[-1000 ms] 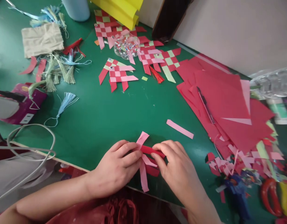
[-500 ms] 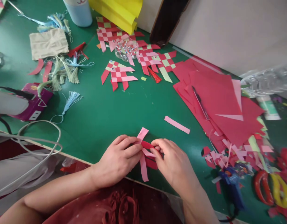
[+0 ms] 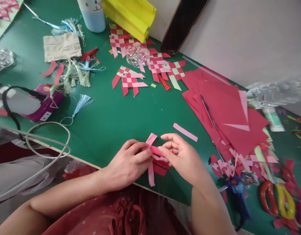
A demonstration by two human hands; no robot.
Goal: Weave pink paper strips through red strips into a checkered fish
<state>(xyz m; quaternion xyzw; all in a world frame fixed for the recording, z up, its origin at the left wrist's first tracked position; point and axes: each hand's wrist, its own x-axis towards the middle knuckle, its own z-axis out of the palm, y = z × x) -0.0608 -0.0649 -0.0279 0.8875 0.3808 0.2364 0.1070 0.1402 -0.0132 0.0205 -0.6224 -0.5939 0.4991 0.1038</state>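
Observation:
My left hand [image 3: 132, 163] is closed on a small weave of paper strips near the table's front edge. A pink strip [image 3: 151, 174] sticks out below its fingers, with another pink end above them. Red strips [image 3: 159, 169] reach out to the right. At those strips is my right hand [image 3: 181, 155], its thumb on a red strip and its index finger lifted and stretched out. Its other fingers are curled behind the strips, partly hidden. The middle of the weave is covered by my left fingers. Beyond my right hand lies a loose pink strip [image 3: 185, 132].
Woven paper fish [image 3: 131, 80] and a dish of googly eyes [image 3: 138, 56] lie further back. Red paper sheets [image 3: 221, 107] with a pen, paper scraps, a blue glue gun [image 3: 240, 199] and scissors [image 3: 269, 197] are right. Tassels [image 3: 79, 104] and a cable [image 3: 68, 143] are left.
My right index finger has lifted and opened away from the strips, and the right thumb has shifted onto a red strip. My left hand keeps its hold. The whole view has shifted slightly.

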